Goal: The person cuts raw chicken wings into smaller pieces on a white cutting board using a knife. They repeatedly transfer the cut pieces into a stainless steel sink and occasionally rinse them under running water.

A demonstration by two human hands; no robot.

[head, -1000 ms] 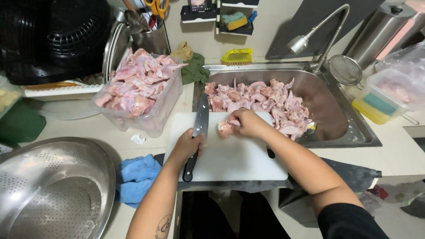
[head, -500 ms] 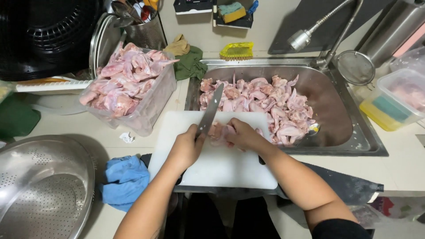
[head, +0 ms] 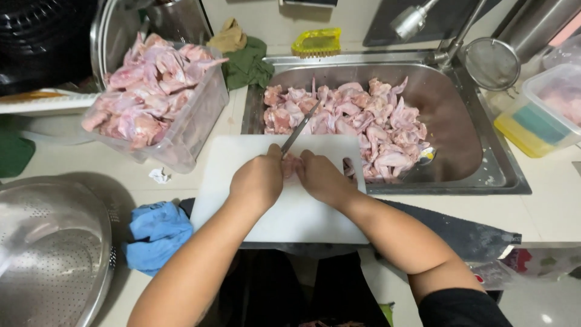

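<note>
We have a raw chicken piece [head: 292, 165] pinned on the white cutting board [head: 284, 212], near the board's far edge, and most of it is hidden between our two hands. Our right hand [head: 322, 178] presses down on it, fingers closed over the meat. Our left hand [head: 259, 181] is wrapped tight around the handle of a knife [head: 300, 128], whose blade angles up and away past the far edge of the board, over the sink.

Beyond the board, the steel sink [head: 478, 163] holds a heap of raw chicken pieces [head: 357, 121]. Left of the board stands a clear tub [head: 193, 130] piled with more chicken; nearer us on that side lie a blue cloth [head: 154, 230] and a perforated metal colander [head: 48, 254] on the bench.

The risk we see is plain — the blade works just beside the right hand's fingers, and wet poultry is slippery. If the piece slides under pressure, the edge could skid toward the fingertips. The board also overhangs the bench's near edge, so a hard chop might tip or shift it.
</note>
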